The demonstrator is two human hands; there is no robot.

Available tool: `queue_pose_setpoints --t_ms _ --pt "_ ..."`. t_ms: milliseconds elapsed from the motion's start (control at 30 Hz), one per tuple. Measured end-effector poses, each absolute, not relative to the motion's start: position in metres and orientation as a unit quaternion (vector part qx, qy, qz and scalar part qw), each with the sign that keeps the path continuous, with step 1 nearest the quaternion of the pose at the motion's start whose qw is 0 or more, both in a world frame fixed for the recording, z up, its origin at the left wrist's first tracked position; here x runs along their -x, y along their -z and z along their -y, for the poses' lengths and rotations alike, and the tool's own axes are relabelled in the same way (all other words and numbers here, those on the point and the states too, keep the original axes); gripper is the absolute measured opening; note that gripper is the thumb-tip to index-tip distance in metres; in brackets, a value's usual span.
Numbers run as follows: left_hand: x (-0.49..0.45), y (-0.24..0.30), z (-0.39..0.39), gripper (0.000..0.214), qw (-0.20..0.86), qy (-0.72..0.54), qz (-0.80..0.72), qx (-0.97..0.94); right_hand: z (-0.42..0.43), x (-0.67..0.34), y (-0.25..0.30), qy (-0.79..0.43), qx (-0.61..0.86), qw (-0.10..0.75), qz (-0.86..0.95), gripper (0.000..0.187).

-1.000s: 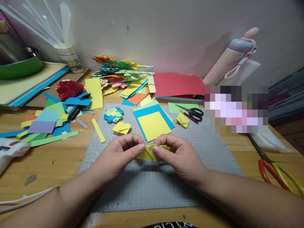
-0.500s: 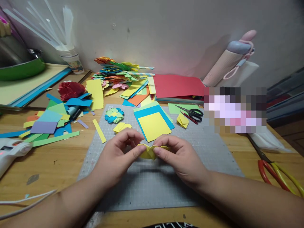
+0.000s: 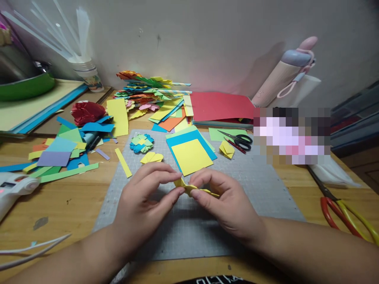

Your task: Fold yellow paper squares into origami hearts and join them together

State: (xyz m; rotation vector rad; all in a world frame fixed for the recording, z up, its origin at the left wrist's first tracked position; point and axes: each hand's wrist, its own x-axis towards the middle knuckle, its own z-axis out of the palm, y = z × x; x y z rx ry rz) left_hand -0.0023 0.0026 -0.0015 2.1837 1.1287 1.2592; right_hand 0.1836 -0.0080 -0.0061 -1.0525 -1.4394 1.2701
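Note:
Both hands meet over the grey cutting mat and pinch a small folded yellow paper piece. My left hand grips its left end between thumb and forefinger. My right hand pinches the right part, and a thin yellow edge pokes out past its fingers. Just beyond the hands lie a yellow square on blue sheets, a folded yellow heart shape, a blue and green paper flower and another small folded yellow piece.
Black scissors lie at the mat's far right, red and yellow scissors on the wooden desk at right. Paper scraps cover the left, a white glue gun at the left edge. Red sheets and a paper pile sit by the wall.
The yellow piece has been turned from nearly flat to edge-on between the fingers. Both hands shifted slightly toward me, and the left thumb moved over the top.

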Motion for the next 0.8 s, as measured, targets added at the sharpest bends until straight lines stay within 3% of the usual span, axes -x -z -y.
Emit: queue_pose_setpoints --t_ms 333,800 --pt "-0.003 0.001 -0.005 0.016 0.263 -0.439 -0.371 -0.775 0.009 -0.184 0.005 -0.497 0.41 0.477 0.598 0.003" --pt "0.001 -0.006 -0.004 0.017 0.266 -0.431 -0.319 -0.801 0.011 -0.185 0.006 -0.47 0.399 0.457 0.642 0.004"
